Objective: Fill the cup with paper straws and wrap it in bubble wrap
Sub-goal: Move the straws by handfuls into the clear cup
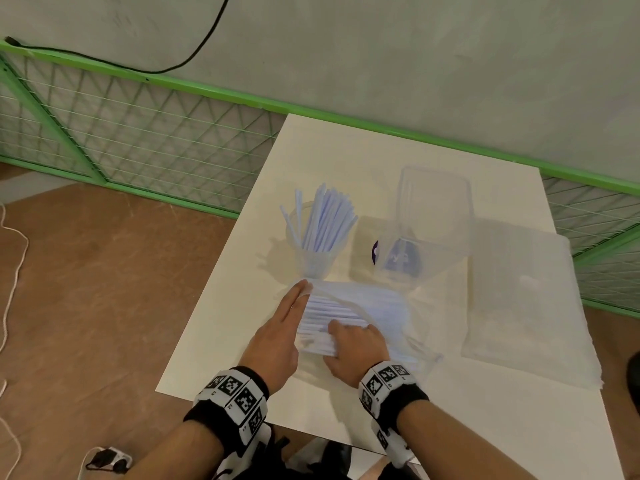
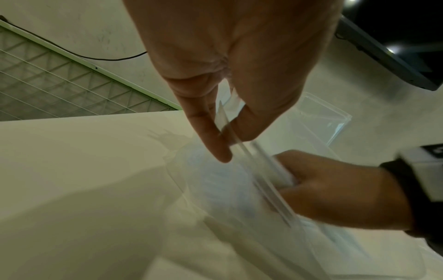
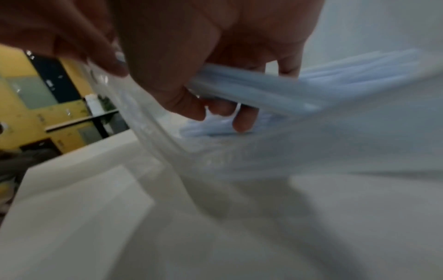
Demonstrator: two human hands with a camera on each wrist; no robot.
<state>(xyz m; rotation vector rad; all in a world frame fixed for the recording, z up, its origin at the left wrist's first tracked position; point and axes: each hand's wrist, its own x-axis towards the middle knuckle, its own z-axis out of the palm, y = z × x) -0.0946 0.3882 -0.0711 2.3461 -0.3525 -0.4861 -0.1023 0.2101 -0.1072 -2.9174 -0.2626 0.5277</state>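
A clear cup (image 1: 313, 258) stands mid-table with several pale blue paper straws (image 1: 325, 216) upright in it. In front of it lies a clear plastic bag (image 1: 384, 306) full of more straws (image 1: 329, 315). My left hand (image 1: 300, 289) pinches the bag's open edge (image 2: 224, 117) between thumb and finger (image 2: 215, 149). My right hand (image 1: 349, 337) is inside the bag's mouth, its fingers curled round a bundle of straws (image 3: 258, 89). The bubble wrap (image 1: 523, 299) lies flat on the right of the table.
A clear square container (image 1: 434, 206) stands behind the bag, with a purple object (image 1: 375, 252) showing at its base. The white table (image 1: 242, 341) has its left edge near my left wrist. A green mesh fence (image 1: 138, 133) runs behind.
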